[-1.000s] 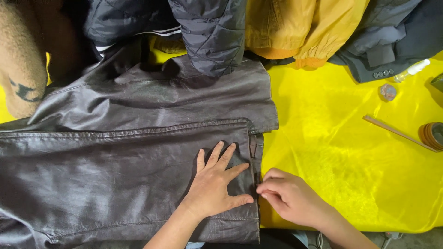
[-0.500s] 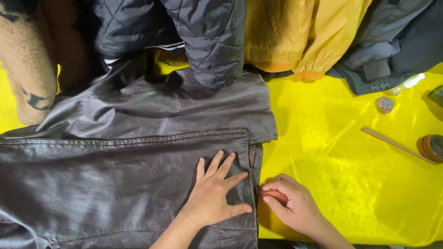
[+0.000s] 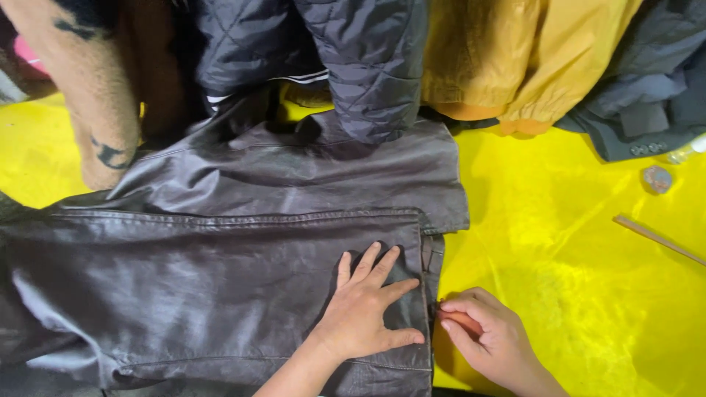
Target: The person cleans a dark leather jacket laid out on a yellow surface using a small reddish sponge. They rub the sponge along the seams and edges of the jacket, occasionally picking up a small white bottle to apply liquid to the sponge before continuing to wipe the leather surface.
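A yellow sheet (image 3: 573, 242) covers the counter, and a dark brown leather jacket (image 3: 220, 272) lies flat across its left part, its right edge running down beside the bare yellow. Along the far side hang a quilted dark jacket (image 3: 368, 66), a mustard jacket (image 3: 529, 51) and a grey coat (image 3: 654, 88). The left hand (image 3: 368, 305) rests flat on the leather near that edge, grip open, fingers spread, holding nothing. The right hand (image 3: 489, 334), just beside it on the yellow, has its grip closed in a pinch at the jacket's edge. A thin wooden stick (image 3: 658, 239) lies well apart to the right.
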